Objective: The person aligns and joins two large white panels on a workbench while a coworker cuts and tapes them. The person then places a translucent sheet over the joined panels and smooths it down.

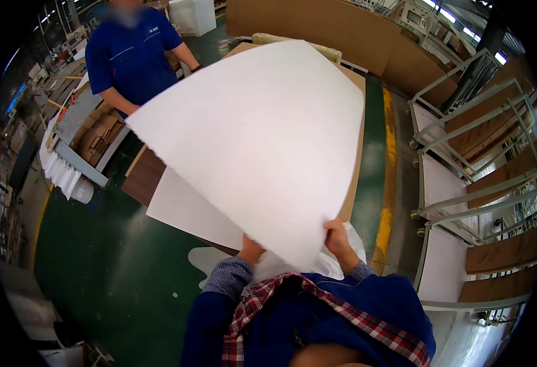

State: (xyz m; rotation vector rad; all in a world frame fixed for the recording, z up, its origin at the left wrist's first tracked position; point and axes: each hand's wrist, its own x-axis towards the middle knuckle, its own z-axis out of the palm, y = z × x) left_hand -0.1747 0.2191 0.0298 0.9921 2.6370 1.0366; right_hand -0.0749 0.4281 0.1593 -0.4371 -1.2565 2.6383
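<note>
Presently, right hand (pixel 339 240) clamped on upper white sheet (pixel 256 140), lower centre; left hand (pixel 252 250) grip hidden; uneven pull could crease it.

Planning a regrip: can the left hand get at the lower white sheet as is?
Likely yes: the lower white sheet lies partly exposed near the left hand, nothing visibly between, but the upper sheet may occupy that hand.

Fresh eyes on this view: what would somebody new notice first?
The big white sheet filling the middle, with the wearer's right hand gripping its near edge and the left hand at that edge too, its fingers hidden. Next, the co-worker in blue at the upper left, beside the sheet, then the wheeled racks along the right, past a yellow floor stripe.
</note>
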